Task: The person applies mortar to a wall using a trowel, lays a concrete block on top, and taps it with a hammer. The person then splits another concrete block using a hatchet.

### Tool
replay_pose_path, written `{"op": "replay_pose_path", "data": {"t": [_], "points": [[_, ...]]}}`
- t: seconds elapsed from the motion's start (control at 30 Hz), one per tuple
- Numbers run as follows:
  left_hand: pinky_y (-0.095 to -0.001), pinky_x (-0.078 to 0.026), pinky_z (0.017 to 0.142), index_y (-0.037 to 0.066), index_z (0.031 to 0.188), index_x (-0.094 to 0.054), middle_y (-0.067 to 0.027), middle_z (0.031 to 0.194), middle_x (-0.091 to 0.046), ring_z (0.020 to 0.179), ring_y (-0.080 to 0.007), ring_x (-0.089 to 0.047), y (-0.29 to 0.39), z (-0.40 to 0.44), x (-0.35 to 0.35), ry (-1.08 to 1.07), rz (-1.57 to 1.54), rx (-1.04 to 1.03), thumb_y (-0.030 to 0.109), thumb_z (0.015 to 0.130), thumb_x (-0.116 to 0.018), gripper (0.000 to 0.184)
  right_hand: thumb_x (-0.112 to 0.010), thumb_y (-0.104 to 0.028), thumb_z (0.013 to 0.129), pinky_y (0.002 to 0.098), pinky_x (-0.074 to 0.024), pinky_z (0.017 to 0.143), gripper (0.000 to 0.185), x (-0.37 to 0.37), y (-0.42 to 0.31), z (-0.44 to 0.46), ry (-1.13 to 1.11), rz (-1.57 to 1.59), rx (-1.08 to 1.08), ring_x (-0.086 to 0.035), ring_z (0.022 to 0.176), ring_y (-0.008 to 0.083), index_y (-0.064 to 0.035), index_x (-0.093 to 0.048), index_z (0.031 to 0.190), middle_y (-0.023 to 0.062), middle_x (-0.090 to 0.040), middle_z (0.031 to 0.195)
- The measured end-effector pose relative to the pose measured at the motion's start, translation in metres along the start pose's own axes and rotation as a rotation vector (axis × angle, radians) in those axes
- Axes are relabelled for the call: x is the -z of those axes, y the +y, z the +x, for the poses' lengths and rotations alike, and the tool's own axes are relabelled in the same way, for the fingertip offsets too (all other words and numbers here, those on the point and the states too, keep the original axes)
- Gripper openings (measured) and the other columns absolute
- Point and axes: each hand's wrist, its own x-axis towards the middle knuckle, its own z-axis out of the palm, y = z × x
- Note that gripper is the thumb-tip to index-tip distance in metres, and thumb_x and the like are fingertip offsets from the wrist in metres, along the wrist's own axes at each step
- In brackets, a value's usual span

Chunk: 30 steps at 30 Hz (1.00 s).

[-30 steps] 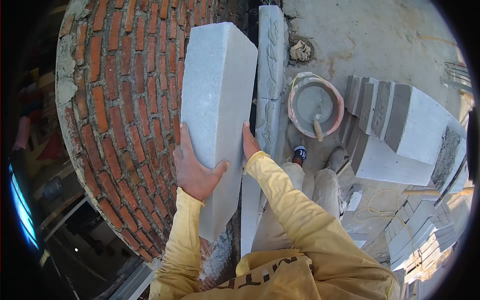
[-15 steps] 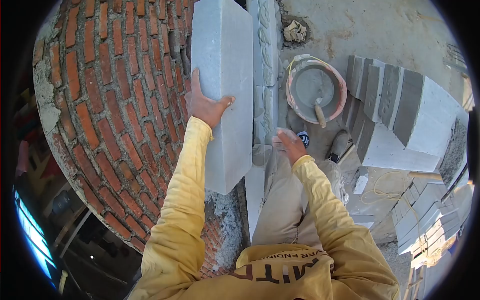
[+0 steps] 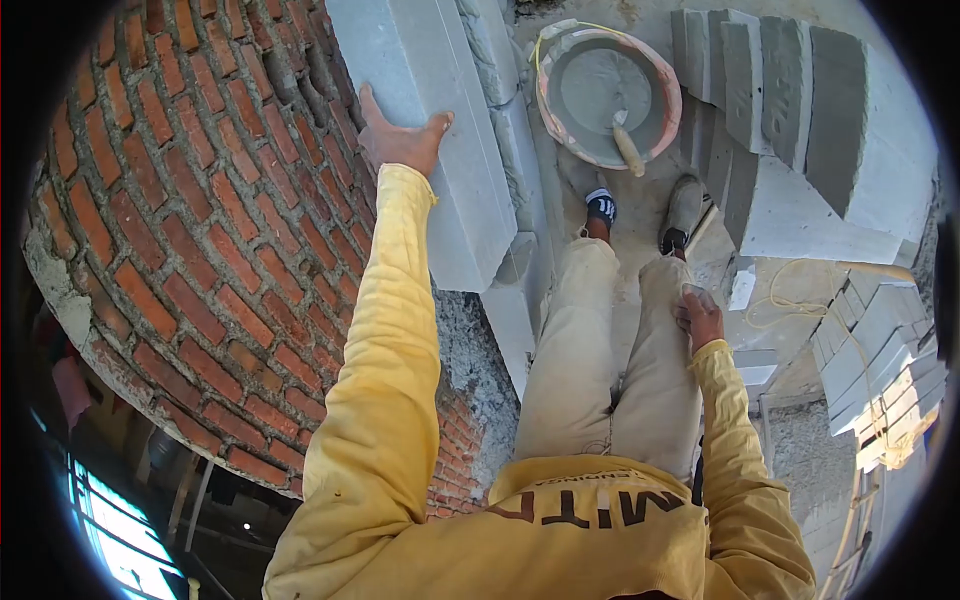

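Head view: a long pale block (image 3: 440, 170) lies between the brick wall (image 3: 190, 250) and the mortar-streaked row (image 3: 522, 150).
Left hand (image 3: 405, 142): clamped across that block, thumb at one edge, fingers at the other.
Right hand (image 3: 700, 316): on my trouser leg (image 3: 662, 400), fingers curled; gripping or not, I cannot tell.
Bucket (image 3: 671, 95): right of the row, holding grey mix (image 3: 600, 90) and a handled tool (image 3: 628, 148).

One left hand (image 3: 403, 140), one right hand (image 3: 701, 318); two feet (image 3: 683, 212); one block (image 3: 462, 190) under the left hand; one bucket (image 3: 671, 92); one tool handle (image 3: 629, 150); red bricks (image 3: 190, 248), too many to count.
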Motion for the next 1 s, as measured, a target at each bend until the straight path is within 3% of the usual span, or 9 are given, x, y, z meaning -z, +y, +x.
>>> {"op": "replay_pose_path", "data": {"t": [0.2, 0.7, 0.8, 1.0], "points": [[-0.047, -0.038, 0.106, 0.01, 0.15, -0.016, -0.0329, 0.136, -0.038, 0.124, -0.0443, -0.043, -0.01, -0.01, -0.026, -0.027, -0.013, 0.034, 0.029, 0.061, -0.086, 0.115, -0.062, -0.025, 0.092, 0.0211, -0.0433, 0.062, 0.027, -0.006, 0.006, -0.011, -0.014, -0.091, 0.163, -0.052, 0.065, 0.0073, 0.0003, -0.065, 0.102, 0.0001, -0.061, 0.076], [-0.0487, -0.036, 0.106, 0.006, 0.149, -0.017, -0.0355, 0.137, -0.034, 0.126, -0.0449, -0.038, -0.014, -0.04, -0.059, 0.0, -0.044, 0.07, 0.031, 0.06, -0.085, 0.115, -0.061, -0.023, 0.093, 0.0214, -0.0453, 0.066, 0.026, 0.014, 0.006, -0.006, -0.011, 0.051, 0.079, -0.056, 0.069, 0.0083, -0.0018, -0.065, 0.107, 0.0027, -0.065, 0.083], [-0.0494, -0.036, 0.105, 0.009, 0.15, -0.016, -0.0367, 0.136, -0.034, 0.124, -0.0454, -0.04, -0.016, -0.044, -0.064, 0.013, -0.019, 0.033, 0.03, 0.06, -0.085, 0.115, -0.061, -0.023, 0.093, 0.021, -0.0451, 0.066, 0.026, 0.016, 0.007, -0.006, -0.002, 0.064, 0.079, -0.056, 0.069, 0.008, -0.0017, -0.065, 0.107, 0.0028, -0.065, 0.083], [-0.0507, -0.036, 0.105, 0.014, 0.15, -0.015, -0.0361, 0.136, -0.035, 0.124, -0.0455, -0.042, -0.005, -0.049, -0.065, -0.015, 0.02, 0.149, 0.03, 0.061, -0.085, 0.114, -0.061, -0.024, 0.093, 0.0207, -0.0448, 0.064, 0.027, 0.02, 0.013, -0.003, 0.013, 0.064, 0.069, -0.055, 0.067, 0.0077, -0.0018, -0.065, 0.107, 0.0032, -0.065, 0.083]]}}
